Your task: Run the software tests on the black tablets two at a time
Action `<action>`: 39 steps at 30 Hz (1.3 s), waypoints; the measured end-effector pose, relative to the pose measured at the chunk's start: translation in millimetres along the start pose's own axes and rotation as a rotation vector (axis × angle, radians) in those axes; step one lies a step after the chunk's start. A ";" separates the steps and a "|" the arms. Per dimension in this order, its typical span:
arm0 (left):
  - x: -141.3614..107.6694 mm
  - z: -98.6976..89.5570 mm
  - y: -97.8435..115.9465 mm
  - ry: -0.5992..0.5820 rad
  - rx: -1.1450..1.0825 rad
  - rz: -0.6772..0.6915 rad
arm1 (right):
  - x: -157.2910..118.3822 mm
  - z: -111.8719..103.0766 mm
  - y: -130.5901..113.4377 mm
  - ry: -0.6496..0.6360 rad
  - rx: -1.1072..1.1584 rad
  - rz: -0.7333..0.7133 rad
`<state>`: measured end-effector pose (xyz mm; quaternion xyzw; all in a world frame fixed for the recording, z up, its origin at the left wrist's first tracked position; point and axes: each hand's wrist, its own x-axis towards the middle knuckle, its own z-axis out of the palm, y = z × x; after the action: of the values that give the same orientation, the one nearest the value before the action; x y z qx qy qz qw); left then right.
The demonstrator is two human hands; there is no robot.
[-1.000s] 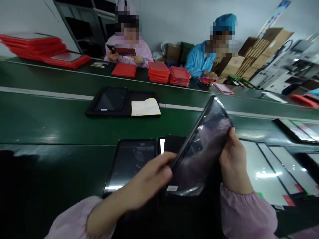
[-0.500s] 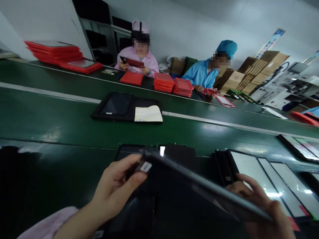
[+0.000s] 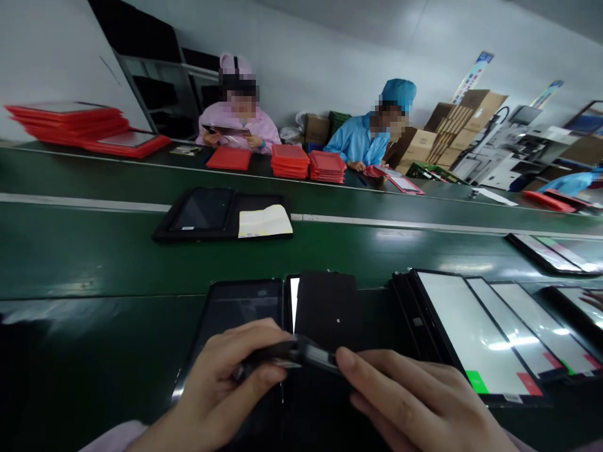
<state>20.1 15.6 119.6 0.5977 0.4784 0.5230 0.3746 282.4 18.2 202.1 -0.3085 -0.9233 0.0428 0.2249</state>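
Note:
My left hand (image 3: 226,383) and my right hand (image 3: 405,395) both grip a thin dark tablet in clear film (image 3: 296,353), seen almost edge-on, so its face is hidden. A small white label shows on it. Just below and behind the hands, a black tablet (image 3: 238,304) lies on the green conveyor belt (image 3: 108,251) beside a matt black panel (image 3: 327,311). To the right of my right hand stands a row of black-framed white-faced panels (image 3: 475,333).
An open black case (image 3: 221,216) holding a pale paper lies on the belt. Beyond the belt, two seated co-workers (image 3: 240,113) (image 3: 372,129) work at a bench with stacks of red cases (image 3: 289,161). Cardboard boxes (image 3: 452,129) stand behind them.
The dark tablet has swung from a steep tilt to nearly flat, edge-on to me. My right hand has moved left beside my left hand. The whole view has shifted as my head moved.

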 end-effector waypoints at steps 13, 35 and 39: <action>53.2 -34.0 -54.8 0.006 0.536 -0.198 | -0.7 56.2 88.9 0.447 0.889 1.032; 95.5 21.3 -97.9 -0.195 0.922 -0.172 | -30.5 134.7 143.2 0.370 0.437 0.958; 75.2 -5.3 -86.3 -0.123 0.728 -0.236 | -41.2 143.1 144.6 0.336 0.656 0.984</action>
<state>-1.0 110.4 58.8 0.6626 0.6750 0.2352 0.2236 328.0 119.0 26.5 -0.6156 -0.5633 0.3744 0.4044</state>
